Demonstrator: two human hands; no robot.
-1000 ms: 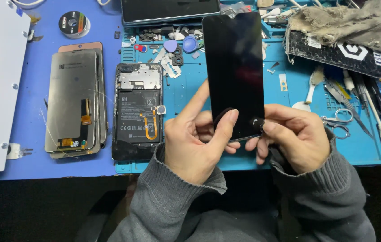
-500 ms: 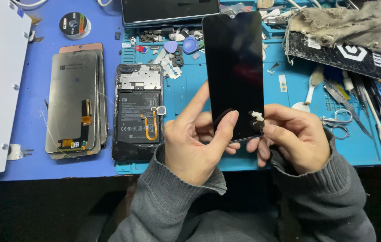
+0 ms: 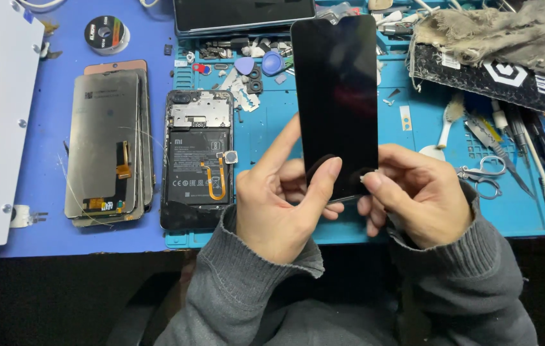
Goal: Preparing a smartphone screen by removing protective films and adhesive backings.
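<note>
Over the blue-matted counter [image 3: 61, 237], the left hand [image 3: 279, 205] gripped a glossy black rectangular phone screen [image 3: 338, 102] by its lower edge, upright; the right hand [image 3: 416, 202] pinched its bottom right corner, beside an opened phone body [image 3: 197, 160].

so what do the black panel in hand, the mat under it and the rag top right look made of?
Black panel: likely glass, glossy; it shows faint reflections and thin rigid edges. The left hand and right hand pinch its lower end. Blue mat: probably silicone or rubber, matte, with moulded compartments and ribs. Rag: woven cloth, grey-brown, frayed and rumpled.
</note>
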